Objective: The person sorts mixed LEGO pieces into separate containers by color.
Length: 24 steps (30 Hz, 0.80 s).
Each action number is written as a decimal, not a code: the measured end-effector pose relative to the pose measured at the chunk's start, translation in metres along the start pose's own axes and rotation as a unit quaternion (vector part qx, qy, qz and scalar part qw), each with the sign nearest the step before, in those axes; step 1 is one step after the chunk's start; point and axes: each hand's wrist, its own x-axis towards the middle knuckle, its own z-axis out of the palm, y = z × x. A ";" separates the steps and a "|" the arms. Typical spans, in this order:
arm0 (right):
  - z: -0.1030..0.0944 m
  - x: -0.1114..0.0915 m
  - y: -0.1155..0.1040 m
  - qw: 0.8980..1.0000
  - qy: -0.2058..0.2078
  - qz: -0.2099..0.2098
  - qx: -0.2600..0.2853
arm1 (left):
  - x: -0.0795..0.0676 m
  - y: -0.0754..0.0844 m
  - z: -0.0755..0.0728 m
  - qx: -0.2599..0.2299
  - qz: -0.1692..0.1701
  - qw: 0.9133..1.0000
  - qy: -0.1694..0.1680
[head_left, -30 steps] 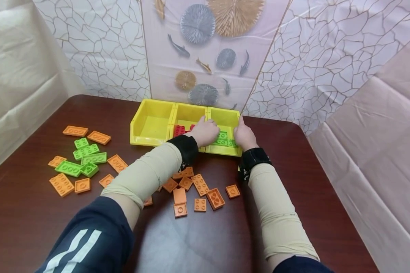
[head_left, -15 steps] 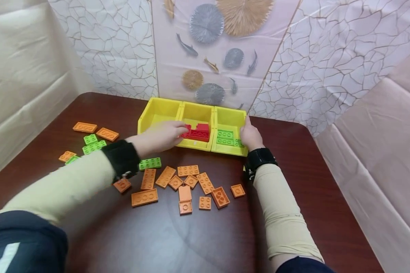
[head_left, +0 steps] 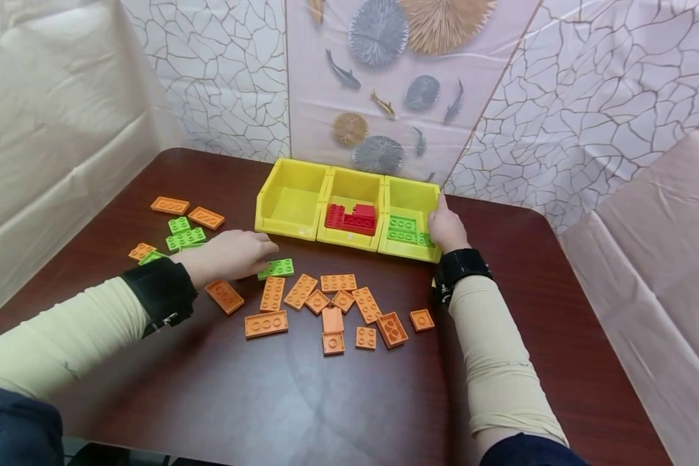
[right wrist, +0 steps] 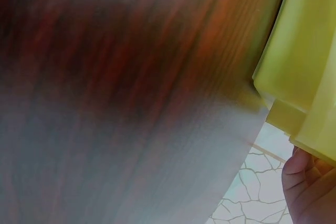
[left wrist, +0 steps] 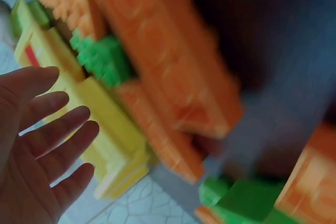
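My left hand (head_left: 233, 252) hovers over the left part of the table with nothing in it. Its fingers (left wrist: 73, 124) are spread and relaxed in the left wrist view. A green toy building brick (head_left: 276, 268) lies just beyond its fingertips, and an orange brick (head_left: 224, 297) sits below the wrist side. At the far right, my right hand (head_left: 447, 226) grips the side wall of the right yellow bin (head_left: 410, 251). In the right wrist view, curled fingers (right wrist: 299, 163) meet the bin's edge. Green bricks (head_left: 402, 230) lie inside that bin.
The middle yellow bin (head_left: 349, 243) contains red bricks (head_left: 352, 221); the left bin (head_left: 291, 204) joins it. Several orange bricks (head_left: 338, 283) are scattered before the bins. More green bricks (head_left: 186, 239) and orange ones (head_left: 169, 206) lie left. A patterned cloth (head_left: 373, 97) hangs behind.
My left hand has moved left, from over the bins to the loose bricks. The right hand keeps its grip on the bin. The head view has shifted, so everything appears further right.
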 end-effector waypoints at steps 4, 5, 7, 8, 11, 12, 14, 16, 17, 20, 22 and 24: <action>-0.001 0.001 0.002 1.000 0.002 -0.002 0.004 | 0.005 0.004 0.008 -0.005 -0.004 1.000 -0.025; -0.001 0.001 0.002 1.000 0.002 -0.001 0.005 | 0.006 0.005 0.010 -0.006 -0.005 1.000 -0.028; 0.001 0.000 0.001 1.000 0.000 0.001 0.005 | 0.006 0.006 0.013 -0.008 -0.010 0.999 -0.035; 0.001 -0.002 0.000 1.000 -0.001 0.003 0.006 | 0.006 0.007 0.014 -0.009 -0.013 0.999 -0.039; 0.003 -0.005 -0.002 1.000 -0.006 0.003 0.009 | 0.007 0.010 0.015 -0.011 -0.026 0.998 -0.052; 0.002 -0.005 -0.002 1.000 -0.006 0.003 0.010 | 0.008 0.010 0.015 -0.010 -0.029 0.998 -0.056; 0.002 -0.006 -0.003 1.000 -0.004 -0.001 0.012 | 0.009 0.011 0.015 -0.005 -0.031 0.998 -0.060; 0.000 -0.005 -0.003 1.000 0.001 -0.003 0.011 | 0.012 0.013 0.012 -0.001 -0.027 0.998 -0.056; 0.000 -0.005 -0.003 1.000 0.003 -0.004 0.010 | 0.014 0.014 0.011 0.003 -0.024 0.998 -0.051; -0.003 -0.005 -0.002 1.000 0.004 -0.002 0.008 | 0.019 0.020 0.002 0.012 -0.013 1.000 -0.022; -0.004 -0.005 -0.001 1.000 0.000 0.003 0.009 | 0.025 0.028 -0.007 0.012 -0.003 1.000 0.009; -0.005 -0.006 0.000 1.000 -0.002 0.008 0.011 | 0.035 0.041 -0.017 0.004 0.010 0.999 0.037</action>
